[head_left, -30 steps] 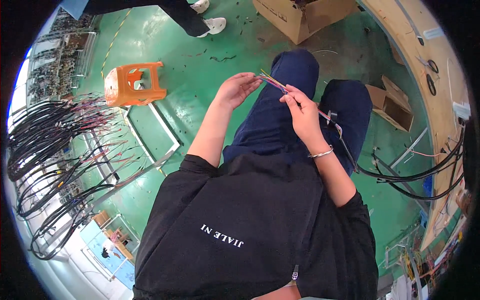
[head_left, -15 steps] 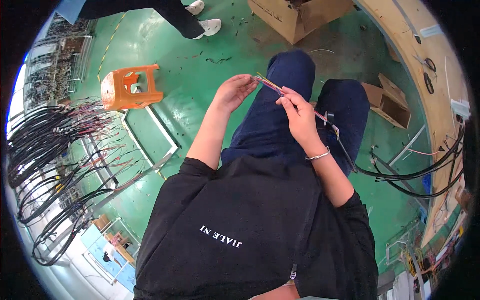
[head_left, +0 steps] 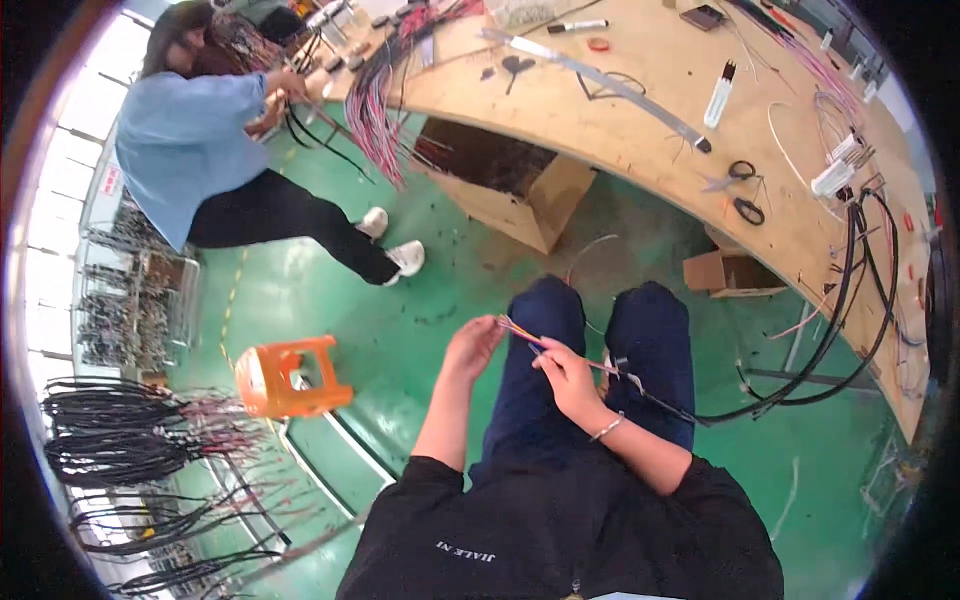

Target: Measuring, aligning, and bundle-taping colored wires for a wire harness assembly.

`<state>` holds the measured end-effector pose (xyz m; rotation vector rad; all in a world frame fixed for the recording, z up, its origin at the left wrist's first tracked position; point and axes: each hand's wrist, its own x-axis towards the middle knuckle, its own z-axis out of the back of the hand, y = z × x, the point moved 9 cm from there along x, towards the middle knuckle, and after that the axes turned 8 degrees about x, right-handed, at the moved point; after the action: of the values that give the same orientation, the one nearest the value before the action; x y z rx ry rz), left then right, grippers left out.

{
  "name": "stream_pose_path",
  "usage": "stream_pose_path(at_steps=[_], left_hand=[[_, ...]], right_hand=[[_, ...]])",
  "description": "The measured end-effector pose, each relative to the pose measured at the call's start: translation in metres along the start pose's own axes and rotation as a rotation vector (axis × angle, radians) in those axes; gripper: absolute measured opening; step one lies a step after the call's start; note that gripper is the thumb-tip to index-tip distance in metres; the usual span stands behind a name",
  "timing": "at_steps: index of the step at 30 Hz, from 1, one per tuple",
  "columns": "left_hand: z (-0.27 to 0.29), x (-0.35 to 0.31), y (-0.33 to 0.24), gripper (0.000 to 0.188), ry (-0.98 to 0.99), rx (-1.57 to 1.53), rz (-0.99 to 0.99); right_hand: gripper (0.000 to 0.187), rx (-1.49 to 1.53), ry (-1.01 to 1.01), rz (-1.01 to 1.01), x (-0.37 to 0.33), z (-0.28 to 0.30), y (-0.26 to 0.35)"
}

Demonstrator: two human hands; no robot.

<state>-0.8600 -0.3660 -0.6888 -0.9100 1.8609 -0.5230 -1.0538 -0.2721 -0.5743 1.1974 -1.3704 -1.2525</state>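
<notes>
A small bunch of thin coloured wires (head_left: pixel 521 332), pink, yellow and purple among them, stretches between my two hands over my lap. My left hand (head_left: pixel 474 348) pinches the far ends with its fingertips. Closed round the same wires a little further back is my right hand (head_left: pixel 573 384), its thumb pressed on top. Past my right hand the wires run to a black sheathed cable (head_left: pixel 740 411), which crosses my right thigh and curves up to the workbench. How the single wires lie inside my fingers is hidden.
A curved wooden workbench (head_left: pixel 640 150) spans the far side and right, bearing scissors (head_left: pixel 742 190) and a white marker-like tube (head_left: pixel 719 95). Cardboard boxes (head_left: pixel 550 205) sit below. An orange stool (head_left: pixel 268 380) and black cable bundles (head_left: pixel 120 440) are left. A person (head_left: pixel 200 140) works far left.
The view has tilted up, bringing the workbench top and the other person into sight. Both hands keep hold of the wires between them, with little change in their grip.
</notes>
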Motion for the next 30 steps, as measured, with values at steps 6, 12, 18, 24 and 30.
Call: stream_pose_path(at_steps=[6, 12, 18, 24, 30], left_hand=[[0.0, -0.013, 0.009, 0.018, 0.009, 0.028, 0.016], [0.026, -0.026, 0.025, 0.02, -0.345, 0.157, 0.069], [-0.235, -0.05, -0.2, 0.024, -0.289, 1.188, -1.173], [-0.433, 0.057, -0.246, 0.032, -0.01, 1.46, -1.673], [-0.429, 0.119, -0.214, 0.046, -0.109, 1.951, -1.203]], right_hand=[[0.016, -0.005, 0.011, 0.018, 0.001, -0.001, -0.001], [0.015, -0.002, -0.016, -0.022, -0.002, 0.002, -0.009], [0.017, -0.048, -0.044, 0.009, 0.0, 0.006, -0.007], [0.017, 0.057, -0.015, -0.043, 0.006, -0.004, -0.014], [0.015, 0.099, -0.056, -0.061, 0.005, 0.018, -0.022]])
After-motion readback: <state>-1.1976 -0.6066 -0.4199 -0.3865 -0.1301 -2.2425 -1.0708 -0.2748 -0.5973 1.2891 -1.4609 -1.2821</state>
